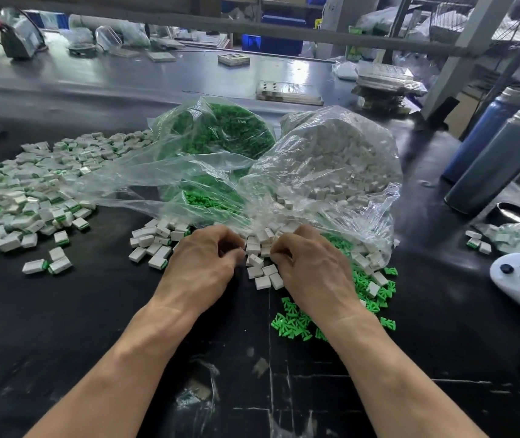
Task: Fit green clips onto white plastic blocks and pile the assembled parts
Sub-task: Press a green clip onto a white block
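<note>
Both hands work at the mouth of the clear plastic bag of white rectangular plastic blocks [340, 159], which lies on the black counter [62, 327] and serves here as the landmark. The left hand [203, 263] sits just in front of that bag's opening, its fingers curled inward; whether its grip holds a block cannot be told, since the fingertips are tucked under. The right hand [309, 267] lies beside it, also at the bag's mouth, fingers curled in the same way, and what its grip closes on is likewise hidden. Between the two hands a spill of loose white blocks [263, 273] lies on the counter, touching both hands. A scatter of loose bright green plastic clips [293, 320] spreads in front of the bag and to its right-hand front corner, partly under the right forearm. Left of the landmark bag, touching it, lies a second clear plastic bag of green clips [220, 131]. Well to the left of both bags spreads the broad pile of assembled white blocks with green clips [24, 191]. Right of the landmark bag stand two dark cylindrical bottles [489, 159].
</note>
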`<action>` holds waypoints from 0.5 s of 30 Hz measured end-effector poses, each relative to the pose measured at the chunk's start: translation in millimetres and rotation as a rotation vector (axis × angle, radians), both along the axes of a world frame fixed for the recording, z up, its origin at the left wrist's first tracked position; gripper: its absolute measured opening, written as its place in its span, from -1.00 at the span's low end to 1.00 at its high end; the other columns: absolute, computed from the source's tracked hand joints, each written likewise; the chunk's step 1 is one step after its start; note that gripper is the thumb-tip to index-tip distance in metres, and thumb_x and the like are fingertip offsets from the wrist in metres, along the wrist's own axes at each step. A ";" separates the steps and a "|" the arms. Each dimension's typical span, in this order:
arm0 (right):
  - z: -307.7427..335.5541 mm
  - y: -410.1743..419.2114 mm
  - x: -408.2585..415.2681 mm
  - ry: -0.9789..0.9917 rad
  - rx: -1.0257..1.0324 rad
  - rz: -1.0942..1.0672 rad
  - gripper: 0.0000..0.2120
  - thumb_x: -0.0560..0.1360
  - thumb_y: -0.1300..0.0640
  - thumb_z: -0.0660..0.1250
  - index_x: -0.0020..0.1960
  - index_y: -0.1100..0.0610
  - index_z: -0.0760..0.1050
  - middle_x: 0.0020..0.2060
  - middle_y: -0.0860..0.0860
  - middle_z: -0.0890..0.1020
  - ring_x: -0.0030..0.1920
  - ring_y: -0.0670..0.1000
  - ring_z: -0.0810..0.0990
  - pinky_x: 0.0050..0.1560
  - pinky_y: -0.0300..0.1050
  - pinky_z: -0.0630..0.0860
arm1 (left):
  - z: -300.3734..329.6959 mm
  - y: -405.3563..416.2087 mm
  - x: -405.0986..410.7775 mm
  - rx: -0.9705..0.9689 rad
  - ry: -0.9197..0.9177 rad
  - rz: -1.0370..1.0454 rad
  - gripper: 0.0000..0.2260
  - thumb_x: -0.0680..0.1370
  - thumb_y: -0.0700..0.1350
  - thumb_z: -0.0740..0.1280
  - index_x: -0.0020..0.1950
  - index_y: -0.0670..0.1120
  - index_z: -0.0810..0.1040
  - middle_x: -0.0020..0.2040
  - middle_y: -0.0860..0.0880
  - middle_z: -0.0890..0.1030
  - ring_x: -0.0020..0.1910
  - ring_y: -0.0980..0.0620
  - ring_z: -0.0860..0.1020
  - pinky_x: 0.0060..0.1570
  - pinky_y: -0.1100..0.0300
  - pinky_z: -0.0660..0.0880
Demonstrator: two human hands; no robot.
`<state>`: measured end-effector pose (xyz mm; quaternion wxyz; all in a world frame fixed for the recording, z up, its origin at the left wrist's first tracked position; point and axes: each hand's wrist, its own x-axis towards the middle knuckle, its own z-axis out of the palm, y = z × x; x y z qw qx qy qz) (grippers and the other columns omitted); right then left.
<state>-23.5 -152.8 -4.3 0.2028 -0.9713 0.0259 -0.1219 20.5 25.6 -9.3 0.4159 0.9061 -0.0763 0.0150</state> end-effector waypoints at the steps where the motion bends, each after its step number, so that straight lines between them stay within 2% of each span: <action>1: 0.3 0.4 -0.2 -0.008 0.002 0.011 -0.87 0.65 -0.07 0.34 0.11 -0.06 0.61 0.04 -0.15 0.53 0.01 -0.08 0.55 0.01 -0.21 0.38 | 0.5 0.3 0.4 -0.058 0.002 0.000 -0.92 0.56 -0.05 0.50 -0.03 0.14 0.66 -0.20 0.24 0.69 -0.16 0.31 0.64 -0.09 0.40 0.51; 2: 1.3 1.3 -0.6 -0.019 0.011 0.018 -0.87 0.66 -0.06 0.33 0.11 -0.04 0.59 0.05 -0.15 0.53 0.00 -0.09 0.55 0.02 -0.21 0.41 | 0.7 0.7 0.5 -0.133 0.007 -0.004 -0.92 0.56 -0.07 0.51 -0.04 0.13 0.67 -0.20 0.25 0.70 -0.18 0.30 0.66 -0.09 0.39 0.52; 4: 3.0 2.9 -2.6 -0.051 0.080 0.012 -0.89 0.66 -0.05 0.33 0.11 -0.04 0.55 0.01 -0.19 0.56 -0.05 -0.13 0.56 0.00 -0.21 0.42 | 0.3 0.9 0.3 -0.346 0.038 -0.022 -0.91 0.54 -0.12 0.53 -0.05 0.08 0.70 -0.17 0.16 0.74 -0.16 0.19 0.71 -0.01 0.19 0.62; 6: 4.4 3.6 -4.8 -0.078 0.243 -0.018 -0.91 0.64 -0.03 0.34 0.10 -0.03 0.56 -0.08 -0.21 0.61 -0.10 -0.15 0.60 -0.02 -0.20 0.47 | 1.8 0.5 -1.2 -0.547 0.084 -0.042 -0.87 0.52 -0.17 0.55 -0.04 0.06 0.73 -0.13 0.04 0.76 -0.10 0.04 0.73 0.05 -0.04 0.67; 7: 5.2 4.0 -6.1 -0.085 0.342 -0.028 -0.92 0.64 -0.01 0.36 0.09 -0.03 0.57 -0.12 -0.21 0.64 -0.12 -0.17 0.62 -0.03 -0.21 0.52 | 2.2 0.0 -1.9 -0.613 0.104 -0.058 -0.84 0.51 -0.18 0.55 -0.02 0.08 0.74 -0.10 0.01 0.76 -0.07 0.02 0.73 0.06 -0.08 0.66; 10: 10.3 4.1 -10.7 -0.109 0.614 -0.038 -0.94 0.63 0.06 0.40 0.07 -0.09 0.60 -0.16 -0.18 0.68 -0.12 -0.23 0.64 -0.07 -0.36 0.55 | 2.8 -1.5 -2.6 -0.731 0.169 -0.106 -0.81 0.50 -0.15 0.55 0.04 0.10 0.75 -0.07 -0.02 0.75 -0.10 0.01 0.72 0.01 -0.07 0.65; 12: 16.1 0.9 -10.1 -0.103 0.732 -0.019 -0.86 0.63 0.13 0.41 0.13 -0.09 0.62 -0.12 -0.13 0.70 -0.11 -0.19 0.67 -0.06 -0.29 0.60 | 3.7 -2.4 -3.9 -0.793 0.204 -0.118 -0.81 0.45 -0.08 0.56 0.05 0.07 0.75 -0.07 -0.04 0.75 -0.13 0.01 0.72 -0.06 -0.01 0.62; 15: 31.5 -4.8 -3.5 -0.081 0.835 0.025 -0.79 0.63 0.20 0.41 0.17 -0.07 0.65 -0.15 -0.03 0.73 -0.22 -0.13 0.68 -0.22 -0.27 0.56 | 6.0 -5.0 -6.0 -0.847 0.214 -0.119 -0.80 0.40 -0.05 0.57 0.01 0.03 0.75 -0.07 -0.09 0.76 -0.11 -0.05 0.73 -0.14 0.04 0.61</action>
